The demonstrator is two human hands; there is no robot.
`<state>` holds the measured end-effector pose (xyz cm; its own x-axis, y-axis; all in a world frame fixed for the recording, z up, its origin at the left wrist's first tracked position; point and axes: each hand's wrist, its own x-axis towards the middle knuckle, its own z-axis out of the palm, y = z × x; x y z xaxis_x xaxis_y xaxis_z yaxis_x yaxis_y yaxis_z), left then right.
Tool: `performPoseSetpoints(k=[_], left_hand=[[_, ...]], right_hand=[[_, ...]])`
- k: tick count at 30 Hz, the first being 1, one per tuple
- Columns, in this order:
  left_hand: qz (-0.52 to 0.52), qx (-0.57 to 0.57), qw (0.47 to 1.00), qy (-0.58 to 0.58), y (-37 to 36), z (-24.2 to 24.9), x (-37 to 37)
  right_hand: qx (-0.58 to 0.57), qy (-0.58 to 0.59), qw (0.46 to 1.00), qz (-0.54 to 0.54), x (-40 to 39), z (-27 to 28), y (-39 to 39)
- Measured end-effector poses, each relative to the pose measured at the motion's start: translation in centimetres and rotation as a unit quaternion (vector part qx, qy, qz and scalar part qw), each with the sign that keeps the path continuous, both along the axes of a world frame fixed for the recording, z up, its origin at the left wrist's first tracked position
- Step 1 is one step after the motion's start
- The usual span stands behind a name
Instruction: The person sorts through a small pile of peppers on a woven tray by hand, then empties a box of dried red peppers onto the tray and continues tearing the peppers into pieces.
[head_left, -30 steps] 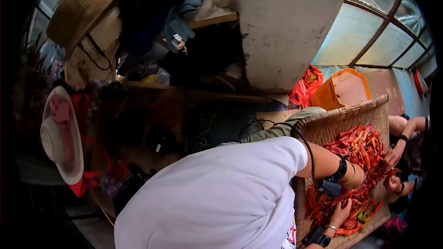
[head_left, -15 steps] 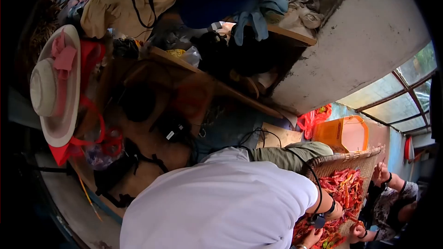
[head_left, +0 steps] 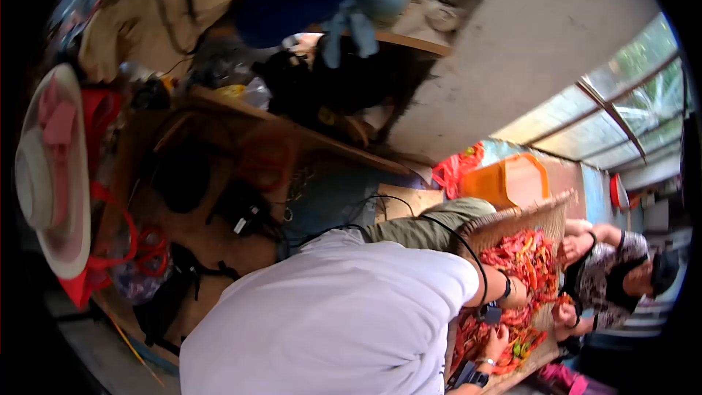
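The woven tray (head_left: 537, 217) kept chilies (head_left: 523, 252) beneath our left hand (head_left: 520, 294) and right hand (head_left: 496, 344) — probably for easy reach; finger grip we couldn't tell.

A scuffed off-white wall (head_left: 504, 66) slants across the upper right. Beyond it, a multi-paned window (head_left: 567, 128) with pale, cloudy glass and thin dark bars (head_left: 613, 111) lets in daylight, and green foliage (head_left: 660, 95) shows at its far end. Below, a narrow pale blue painted surface (head_left: 594, 186) catches some of that brightness. Brown wooden shelving (head_left: 413, 43) fills the upper left in deep shadow, with a flat brown wooden surface (head_left: 201, 249) beneath it, dimly lit.
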<state>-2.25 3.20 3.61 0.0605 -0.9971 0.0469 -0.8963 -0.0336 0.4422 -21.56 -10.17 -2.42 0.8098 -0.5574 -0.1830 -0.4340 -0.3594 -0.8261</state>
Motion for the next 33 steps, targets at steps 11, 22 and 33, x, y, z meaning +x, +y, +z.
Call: performPoseSetpoints(k=[11,22,33], left_hand=[[0.036,-0.111,0.979,0.164,-2.7,-2.8,0.1],[-0.008,-0.058,0.949,0.309,-0.6,0.2,-1.1],[-0.169,-0.195,0.966,0.007,-2.7,-0.5,-0.6]], right_hand=[[0.138,-0.091,0.973,-0.159,1.4,5.9,3.6],[0.153,-0.082,0.976,-0.130,0.9,6.5,5.1],[0.182,-0.066,0.970,-0.147,2.4,7.6,5.7]])
